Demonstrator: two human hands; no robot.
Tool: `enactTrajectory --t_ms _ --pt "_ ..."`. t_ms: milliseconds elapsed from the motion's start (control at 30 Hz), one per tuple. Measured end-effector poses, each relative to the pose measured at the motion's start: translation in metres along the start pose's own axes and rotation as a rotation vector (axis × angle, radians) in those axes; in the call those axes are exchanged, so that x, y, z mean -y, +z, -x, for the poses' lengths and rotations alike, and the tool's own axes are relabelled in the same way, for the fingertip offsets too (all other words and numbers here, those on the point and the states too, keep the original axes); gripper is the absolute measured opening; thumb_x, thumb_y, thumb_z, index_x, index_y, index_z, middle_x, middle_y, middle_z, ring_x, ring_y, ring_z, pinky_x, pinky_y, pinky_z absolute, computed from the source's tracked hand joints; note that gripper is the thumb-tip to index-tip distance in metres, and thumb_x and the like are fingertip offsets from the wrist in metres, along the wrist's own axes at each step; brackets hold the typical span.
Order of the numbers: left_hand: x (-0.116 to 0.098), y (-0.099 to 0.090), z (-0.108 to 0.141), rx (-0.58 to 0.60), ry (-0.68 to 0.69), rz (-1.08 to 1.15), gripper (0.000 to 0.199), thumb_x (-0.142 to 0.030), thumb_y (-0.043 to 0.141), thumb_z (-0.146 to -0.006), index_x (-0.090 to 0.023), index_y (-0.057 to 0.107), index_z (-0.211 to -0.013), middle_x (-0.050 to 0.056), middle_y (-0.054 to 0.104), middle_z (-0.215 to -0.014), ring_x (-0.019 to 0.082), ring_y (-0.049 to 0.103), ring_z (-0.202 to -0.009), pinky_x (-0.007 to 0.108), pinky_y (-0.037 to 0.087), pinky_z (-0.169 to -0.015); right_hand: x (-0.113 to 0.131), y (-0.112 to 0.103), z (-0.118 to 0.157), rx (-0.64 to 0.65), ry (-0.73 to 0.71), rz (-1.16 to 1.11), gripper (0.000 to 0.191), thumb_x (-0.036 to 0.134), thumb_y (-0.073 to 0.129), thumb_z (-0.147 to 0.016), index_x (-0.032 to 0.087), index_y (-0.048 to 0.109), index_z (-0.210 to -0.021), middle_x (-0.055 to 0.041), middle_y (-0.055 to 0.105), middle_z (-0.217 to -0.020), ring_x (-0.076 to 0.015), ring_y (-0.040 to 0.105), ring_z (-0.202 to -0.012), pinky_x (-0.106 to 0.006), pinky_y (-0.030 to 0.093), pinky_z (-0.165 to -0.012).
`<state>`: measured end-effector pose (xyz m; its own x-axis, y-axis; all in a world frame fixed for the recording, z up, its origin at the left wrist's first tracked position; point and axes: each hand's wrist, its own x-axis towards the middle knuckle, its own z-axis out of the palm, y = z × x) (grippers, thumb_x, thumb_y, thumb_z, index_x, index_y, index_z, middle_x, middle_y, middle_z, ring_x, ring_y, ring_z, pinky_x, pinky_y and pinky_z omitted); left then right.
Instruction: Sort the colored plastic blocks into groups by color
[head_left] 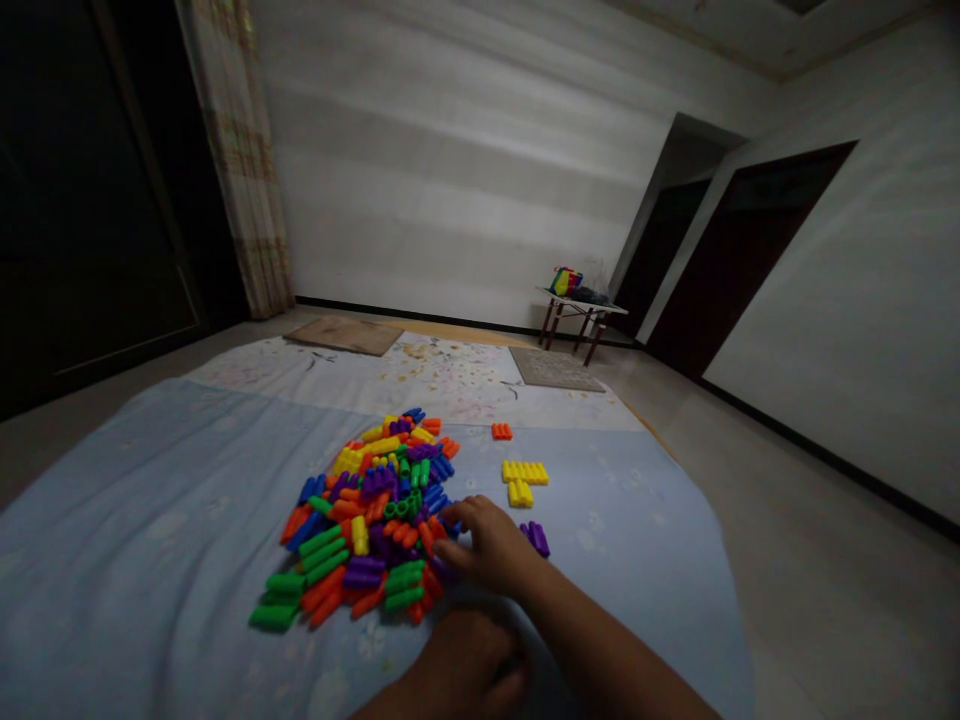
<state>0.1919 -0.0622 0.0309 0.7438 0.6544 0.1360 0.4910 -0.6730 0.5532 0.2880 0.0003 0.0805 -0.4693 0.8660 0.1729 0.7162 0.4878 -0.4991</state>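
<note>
A heap of plastic building blocks in orange, green, yellow, blue and purple lies on the light blue cloth. My right hand reaches over the heap's right edge, thumb and fingers apart, close to orange and blue blocks. I cannot tell whether the fingertips touch them. Nearer to me, my left hand is closed low over the cloth; what it holds, if anything, is hidden in shadow. Right of the heap lie a purple block, two yellow blocks side by side, and an orange block.
The blue and white cloth covers a wide low surface. Two flat brown mats lie along its far side. A small folding table with a colourful bag stands by the wall. Curtains hang at left.
</note>
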Motion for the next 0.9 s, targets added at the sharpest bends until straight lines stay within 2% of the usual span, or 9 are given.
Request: enactTrajectory --t_ms 200,533,667,767,900 --pt "-0.003 -0.004 0.0 -0.014 0.008 0.046 0.017 -0.015 0.048 -0.072 -0.018 0.065 -0.075 0.001 0.068 -0.076 0.011 0.056 -0.064 0.022 0.035 -0.057 0.005 0.011 -0.01 0.074 0.053 0.124 0.032 0.034 0.06 -0.074 0.022 0.058 -0.103 -0.0037 0.059 -0.092 -0.0167 0.053 -0.084 -0.025 0.037 -0.069" --pt "0.001 -0.003 -0.002 0.019 -0.015 0.017 0.013 -0.018 0.051 -0.069 -0.018 0.064 -0.068 0.001 0.065 -0.066 0.011 0.053 -0.059 0.021 0.033 -0.053 -0.01 0.007 -0.01 0.009 0.119 0.227 0.027 0.032 0.054 -0.078 0.02 0.06 -0.101 -0.0072 0.058 -0.091 -0.0204 0.052 -0.088 -0.03 0.037 -0.075" --pt "0.005 0.0 -0.003 0.042 -0.015 0.051 0.018 -0.018 0.048 -0.071 -0.019 0.066 -0.076 0.002 0.068 -0.075 0.013 0.056 -0.065 0.021 0.038 -0.058 -0.003 0.012 -0.013 -0.039 0.016 0.174 0.035 0.031 0.061 -0.075 0.024 0.058 -0.109 -0.0056 0.057 -0.099 -0.0201 0.049 -0.097 -0.031 0.036 -0.083" --pt "0.007 0.002 -0.004 0.02 -0.024 0.09 0.023 -0.023 0.047 -0.074 -0.02 0.066 -0.087 0.003 0.069 -0.088 0.016 0.059 -0.078 0.022 0.042 -0.069 0.002 0.02 -0.017 -0.019 -0.085 0.116 0.041 0.034 0.066 -0.071 0.027 0.058 -0.111 -0.0042 0.056 -0.104 -0.0196 0.047 -0.099 -0.031 0.036 -0.085" --pt "0.008 0.002 -0.005 -0.006 -0.065 0.116 0.033 -0.025 0.049 -0.073 -0.022 0.062 -0.103 0.003 0.067 -0.102 0.02 0.059 -0.09 0.025 0.044 -0.078 0.004 0.029 -0.024 0.011 -0.142 0.129 0.033 0.035 0.066 -0.072 0.025 0.062 -0.103 -0.004 0.058 -0.099 -0.0198 0.049 -0.095 -0.031 0.037 -0.082"
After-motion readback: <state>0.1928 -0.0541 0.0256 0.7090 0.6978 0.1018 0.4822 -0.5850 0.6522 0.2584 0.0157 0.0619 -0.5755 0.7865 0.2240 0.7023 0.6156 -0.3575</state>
